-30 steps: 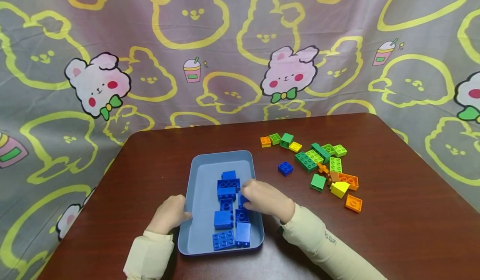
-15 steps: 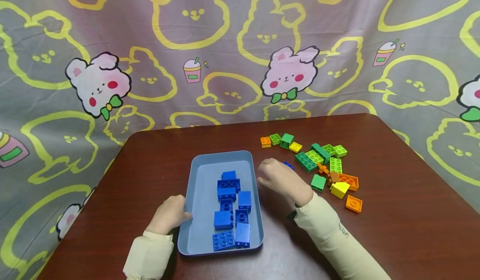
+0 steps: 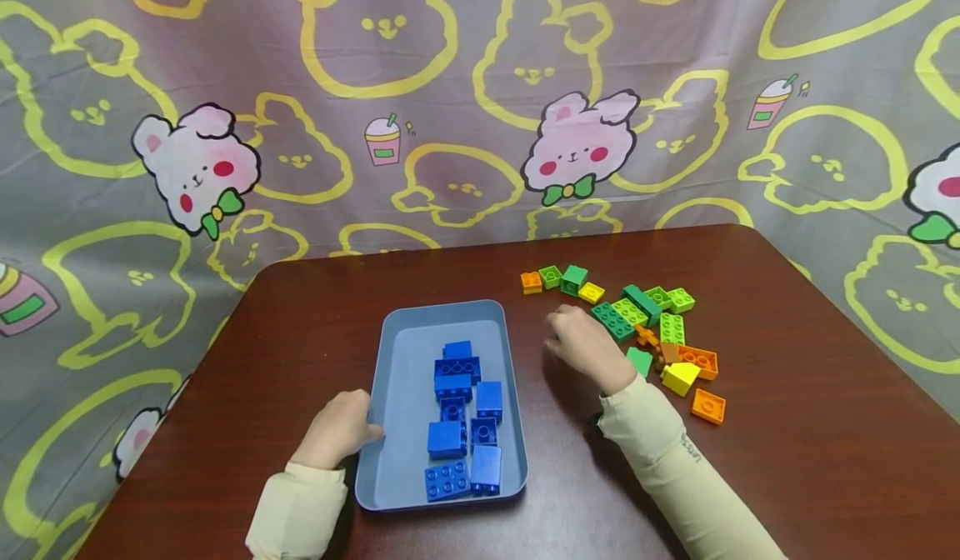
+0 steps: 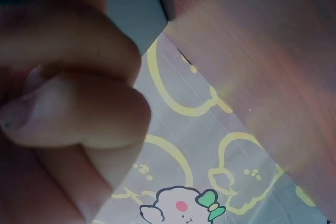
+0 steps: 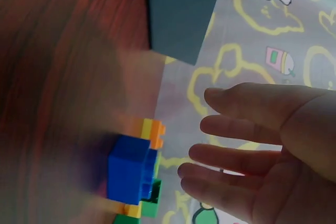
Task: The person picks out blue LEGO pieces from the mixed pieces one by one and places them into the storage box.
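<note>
A shallow blue-grey tray [image 3: 408,402] holds several blue toy building bricks [image 3: 446,440], mostly on its right side. My left hand [image 3: 337,428] grips the tray's left wall, thumb over the rim; the left wrist view shows its fingers [image 4: 100,114] curled. My right hand [image 3: 588,345] hovers right of the tray with nothing in it. In the right wrist view its fingers [image 5: 236,156] are spread and fairly straight, apart from a single blue brick [image 5: 127,170] on the table. That brick is hidden behind the hand in the head view.
Loose green bricks [image 3: 612,322], an orange brick [image 3: 697,362] and a yellow sloped brick [image 3: 679,378] lie scattered to the right. A short row with a small orange brick [image 3: 531,282] sits farther back. Behind the brown table [image 3: 300,335] hangs a patterned cloth [image 3: 450,235].
My right hand has let go of a blue brick in the tray's right side, then moved right, out over the loose blue brick. The left hand has stayed on the tray.
</note>
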Action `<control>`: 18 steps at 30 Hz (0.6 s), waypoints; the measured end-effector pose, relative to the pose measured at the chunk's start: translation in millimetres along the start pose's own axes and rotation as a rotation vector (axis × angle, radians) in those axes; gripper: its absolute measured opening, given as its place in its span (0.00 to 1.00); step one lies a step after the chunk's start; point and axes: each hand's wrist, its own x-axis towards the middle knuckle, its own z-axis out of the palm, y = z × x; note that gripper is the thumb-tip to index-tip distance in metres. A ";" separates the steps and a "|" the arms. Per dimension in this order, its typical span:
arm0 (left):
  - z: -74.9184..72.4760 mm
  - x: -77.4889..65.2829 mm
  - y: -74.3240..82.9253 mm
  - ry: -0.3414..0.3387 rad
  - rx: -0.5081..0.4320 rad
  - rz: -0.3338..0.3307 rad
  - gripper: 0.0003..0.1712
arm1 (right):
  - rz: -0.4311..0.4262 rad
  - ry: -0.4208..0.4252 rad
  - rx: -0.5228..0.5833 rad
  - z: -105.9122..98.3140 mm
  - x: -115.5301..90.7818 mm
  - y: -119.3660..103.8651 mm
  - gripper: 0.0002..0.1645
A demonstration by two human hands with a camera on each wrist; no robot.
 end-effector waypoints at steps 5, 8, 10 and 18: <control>0.0 0.4 -0.7 -0.002 -0.003 -0.001 0.09 | 0.037 -0.024 -0.003 3.9 -1.1 7.6 0.08; 0.0 0.4 -0.5 -0.006 -0.005 -0.008 0.10 | 0.054 -0.047 -0.011 5.8 -1.5 11.1 0.09; 0.1 0.5 -0.5 -0.008 -0.006 -0.010 0.10 | 0.065 -0.059 -0.017 6.8 -1.6 12.9 0.09; -0.3 1.3 -0.7 -0.008 0.001 -0.014 0.10 | 0.086 -0.069 -0.034 7.5 -0.9 15.9 0.11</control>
